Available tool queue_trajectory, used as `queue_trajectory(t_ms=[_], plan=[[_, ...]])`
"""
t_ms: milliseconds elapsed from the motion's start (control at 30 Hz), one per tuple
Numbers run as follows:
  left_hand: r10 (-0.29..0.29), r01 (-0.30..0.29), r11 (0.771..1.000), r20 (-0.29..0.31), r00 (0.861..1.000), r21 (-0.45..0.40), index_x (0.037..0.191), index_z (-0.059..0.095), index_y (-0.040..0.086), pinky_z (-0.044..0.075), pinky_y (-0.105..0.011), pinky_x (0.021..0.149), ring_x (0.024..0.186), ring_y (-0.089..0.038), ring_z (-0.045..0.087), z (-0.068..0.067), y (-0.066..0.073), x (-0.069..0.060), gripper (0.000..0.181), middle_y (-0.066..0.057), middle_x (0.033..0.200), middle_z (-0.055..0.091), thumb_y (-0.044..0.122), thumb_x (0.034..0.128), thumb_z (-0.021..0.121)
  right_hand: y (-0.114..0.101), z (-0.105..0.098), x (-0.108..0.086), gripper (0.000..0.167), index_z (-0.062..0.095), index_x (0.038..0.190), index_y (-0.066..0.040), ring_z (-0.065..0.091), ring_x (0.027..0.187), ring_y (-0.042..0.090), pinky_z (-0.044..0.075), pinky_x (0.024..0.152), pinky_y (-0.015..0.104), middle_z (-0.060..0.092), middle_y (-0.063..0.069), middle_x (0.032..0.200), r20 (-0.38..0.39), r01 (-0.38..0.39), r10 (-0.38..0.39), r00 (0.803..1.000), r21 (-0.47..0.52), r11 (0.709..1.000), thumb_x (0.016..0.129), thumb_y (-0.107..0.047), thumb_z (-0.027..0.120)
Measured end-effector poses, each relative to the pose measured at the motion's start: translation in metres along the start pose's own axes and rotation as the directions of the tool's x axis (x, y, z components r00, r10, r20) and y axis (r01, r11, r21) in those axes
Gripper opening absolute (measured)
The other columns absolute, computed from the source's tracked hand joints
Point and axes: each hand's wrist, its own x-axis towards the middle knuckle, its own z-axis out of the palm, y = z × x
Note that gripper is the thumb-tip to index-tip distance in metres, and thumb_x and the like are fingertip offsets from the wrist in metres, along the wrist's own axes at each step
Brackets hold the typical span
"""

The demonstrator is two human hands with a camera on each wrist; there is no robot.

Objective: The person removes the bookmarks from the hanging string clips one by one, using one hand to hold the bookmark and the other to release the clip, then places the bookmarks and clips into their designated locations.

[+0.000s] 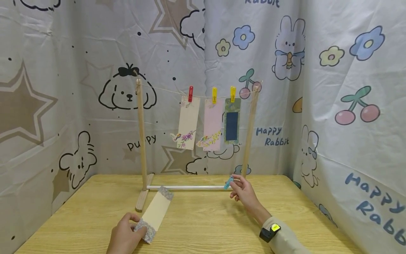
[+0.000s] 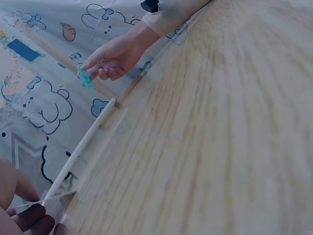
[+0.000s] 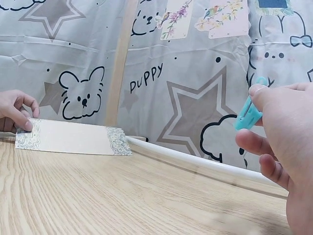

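My left hand (image 1: 125,233) pinches the near end of a cream bookmark card (image 1: 157,212) with grey patterned ends, slanting just above or on the table. In the right wrist view the same card (image 3: 73,137) appears edge-low near the tabletop, thumb on top. A light-blue clothespin (image 1: 228,182) is held between the thumb and fingers of my right hand (image 1: 246,196), in front of the rack's right post. The left wrist view shows that clothespin (image 2: 84,77) too, while the card there is seen only as a thin edge (image 2: 54,197).
A wooden rack with left post (image 1: 141,137), right post (image 1: 250,137) and white bottom bar (image 1: 190,187) holds a string. From it hang a cream card (image 1: 188,123) on a red clothespin, and a pink card (image 1: 212,123) and a green-blue card (image 1: 232,125) on yellow ones. Printed curtains surround the table.
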Motion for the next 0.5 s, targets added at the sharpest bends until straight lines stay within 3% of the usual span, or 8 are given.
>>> queue_trajectory(t_ms=[200, 500], plan=[[0.025, -0.025, 0.999, 0.002, 1.0, 0.024, 0.098, 0.057, 0.006, 0.048, -0.037, 0.064, 0.073, -0.019, 0.061, 0.0008, -0.0032, 0.0001, 0.032, 0.0, 0.082, 0.066, 0.017, 0.0822, 0.083, 0.0009, 0.0008, -0.0013, 0.036, 0.052, 0.141, -0.004, 0.062, 0.065, 0.017, 0.044, 0.056, 0.022, 0.069, 0.014, 0.114, -0.014, -0.009, 0.009, 1.0, -0.013, 1.0, 0.107, -0.013, 0.06], [0.057, -0.068, 0.983, 0.069, 0.996, 0.17, 0.11, 0.066, 0.009, 0.049, -0.042, 0.063, 0.067, -0.015, 0.06, -0.0016, -0.0036, 0.0005, 0.036, 0.006, 0.081, 0.064, 0.027, 0.0847, 0.083, 0.0035, -0.0003, -0.0007, 0.038, 0.053, 0.142, -0.002, 0.061, 0.063, 0.018, 0.042, 0.054, 0.022, 0.069, 0.016, 0.115, -0.039, -0.018, 0.015, 0.999, -0.065, 0.998, 0.106, -0.013, 0.062]])
